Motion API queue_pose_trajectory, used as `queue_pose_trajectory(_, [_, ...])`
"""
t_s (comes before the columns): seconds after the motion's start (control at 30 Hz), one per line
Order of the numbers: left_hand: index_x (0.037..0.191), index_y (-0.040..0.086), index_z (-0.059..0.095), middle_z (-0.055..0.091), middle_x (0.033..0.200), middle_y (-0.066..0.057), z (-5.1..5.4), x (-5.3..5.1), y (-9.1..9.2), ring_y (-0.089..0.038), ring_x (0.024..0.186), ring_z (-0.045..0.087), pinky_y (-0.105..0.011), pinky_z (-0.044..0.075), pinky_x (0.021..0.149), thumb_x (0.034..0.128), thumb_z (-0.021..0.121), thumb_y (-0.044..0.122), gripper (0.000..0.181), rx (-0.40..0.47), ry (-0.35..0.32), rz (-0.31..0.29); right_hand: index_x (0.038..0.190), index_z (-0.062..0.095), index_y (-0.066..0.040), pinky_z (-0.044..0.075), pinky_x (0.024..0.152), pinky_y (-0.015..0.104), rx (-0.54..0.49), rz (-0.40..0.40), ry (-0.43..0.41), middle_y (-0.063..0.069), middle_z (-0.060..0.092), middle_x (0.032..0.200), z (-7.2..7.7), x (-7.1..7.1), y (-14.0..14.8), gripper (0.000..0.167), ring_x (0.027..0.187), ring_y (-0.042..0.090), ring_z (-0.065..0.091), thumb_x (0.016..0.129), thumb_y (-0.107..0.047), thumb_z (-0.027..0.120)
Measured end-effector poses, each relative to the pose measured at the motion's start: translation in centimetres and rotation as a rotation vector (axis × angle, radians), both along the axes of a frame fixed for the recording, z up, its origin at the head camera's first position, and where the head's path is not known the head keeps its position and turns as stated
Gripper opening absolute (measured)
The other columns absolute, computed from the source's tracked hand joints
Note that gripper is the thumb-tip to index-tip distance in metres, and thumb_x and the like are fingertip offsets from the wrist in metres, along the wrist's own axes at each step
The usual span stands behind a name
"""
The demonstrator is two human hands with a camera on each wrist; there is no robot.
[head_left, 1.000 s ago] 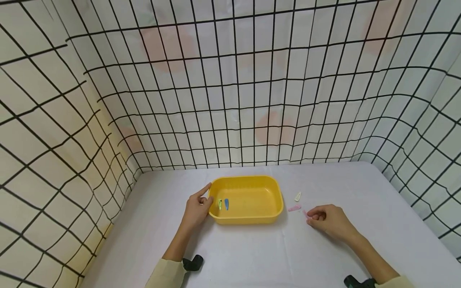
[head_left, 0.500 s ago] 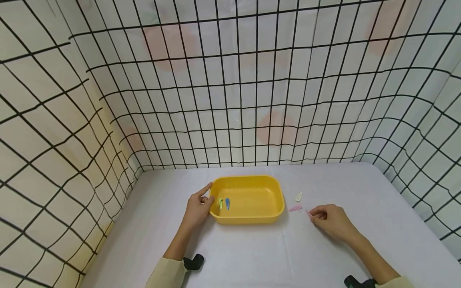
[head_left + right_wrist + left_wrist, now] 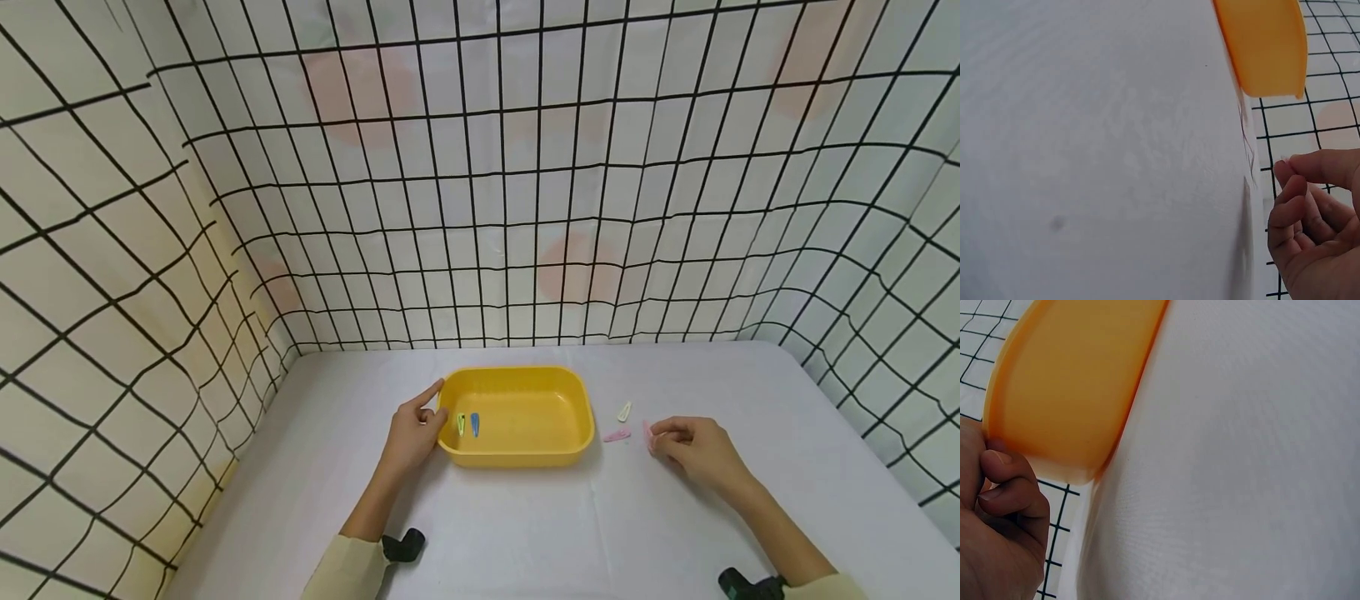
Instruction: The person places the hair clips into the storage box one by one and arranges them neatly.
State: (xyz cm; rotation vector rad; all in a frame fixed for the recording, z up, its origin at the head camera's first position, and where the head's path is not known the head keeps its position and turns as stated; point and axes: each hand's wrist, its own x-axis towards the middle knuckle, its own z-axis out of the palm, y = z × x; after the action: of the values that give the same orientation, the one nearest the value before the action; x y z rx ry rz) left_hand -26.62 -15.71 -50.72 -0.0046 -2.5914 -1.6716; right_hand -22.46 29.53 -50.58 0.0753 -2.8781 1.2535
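A pink snap hair clip (image 3: 647, 434) is pinched between the thumb and fingertips of my right hand (image 3: 699, 450), right of the tray. In the right wrist view only a pale sliver of it shows at the fingertips. My left hand (image 3: 410, 432) holds the left end of the yellow tray (image 3: 528, 415), thumb at the rim and index finger along the outer side. Inside the tray's left part lie a green hair clip (image 3: 461, 424) and a blue hair clip (image 3: 475, 425). Another pink hair clip (image 3: 617, 436) and a whitish hair clip (image 3: 624, 412) lie between tray and right hand.
A white cloth covers the table (image 3: 525, 533). Black grid netting (image 3: 510, 200) over pale sheets stands at the back and both sides. Each wrist wears a dark camera, such as the left wrist camera (image 3: 403, 546).
My right hand has shifted slightly away from the tray with the pink hair clip, which now stands more upright at its fingertips. The left hand keeps its hold on the tray.
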Motion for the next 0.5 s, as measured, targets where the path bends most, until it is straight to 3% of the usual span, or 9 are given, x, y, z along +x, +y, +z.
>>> queue_pose_trajectory(0.2, [0.151,0.027,0.054,0.047,0.057,0.001,0.1,0.1,0.0,-0.013,0.046,0.04,-0.02,0.037,0.044,0.098,0.065,0.02,0.054,0.0,0.001,-0.006,0.118,0.073,-0.003,0.05,0.055,0.026,-0.074,-0.035,-0.045,0.005,0.071,0.081,0.5,-0.3,0.1,0.027,0.067,0.011,0.059,0.099,-0.02,0.066])
queue_pose_trajectory(0.5, [0.15,0.028,0.055,0.045,0.056,0.002,-0.1,0.0,-0.1,-0.012,0.045,0.038,-0.019,0.036,0.042,0.0976,0.065,0.021,0.054,-0.002,0.009,-0.009,0.121,0.069,0.005,0.052,0.059,0.028,-0.196,-0.014,-0.017,0.011,0.073,0.085,2.1,-0.7,-0.3,0.032,0.065,0.01,0.058,0.1,-0.019,0.066])
